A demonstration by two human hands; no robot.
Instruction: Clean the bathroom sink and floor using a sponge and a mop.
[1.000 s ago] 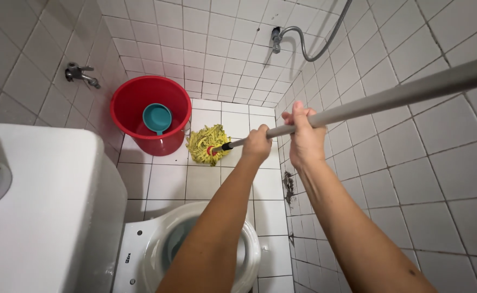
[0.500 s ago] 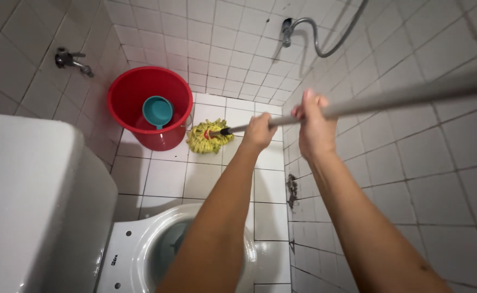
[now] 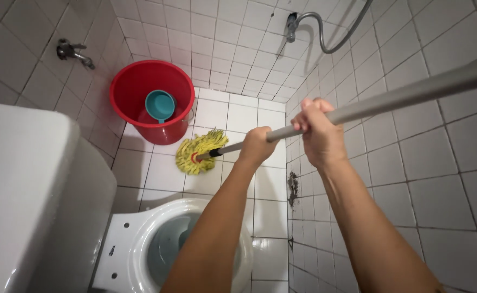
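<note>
Both my hands grip a long grey mop handle (image 3: pixel 401 96) that slants down from the upper right. My left hand (image 3: pixel 257 146) holds it lower, near the black collar, and my right hand (image 3: pixel 319 130) holds it higher. The yellow string mop head (image 3: pixel 198 151) rests on the white tiled floor (image 3: pixel 165 173), just in front of a red bucket (image 3: pixel 150 99). A teal dipper (image 3: pixel 160 106) sits inside the bucket.
A white toilet bowl (image 3: pixel 135 249) lies directly below my arms, with its white tank (image 3: pixel 27 190) at the left. A metal tap (image 3: pixel 73 52) sticks out of the left wall. A hose fitting (image 3: pixel 293 21) hangs on the back wall. A tiled wall closes the right side.
The mop head has been pulled back from beside the bucket toward the toilet and slightly left. Both hands came nearer with the handle.
</note>
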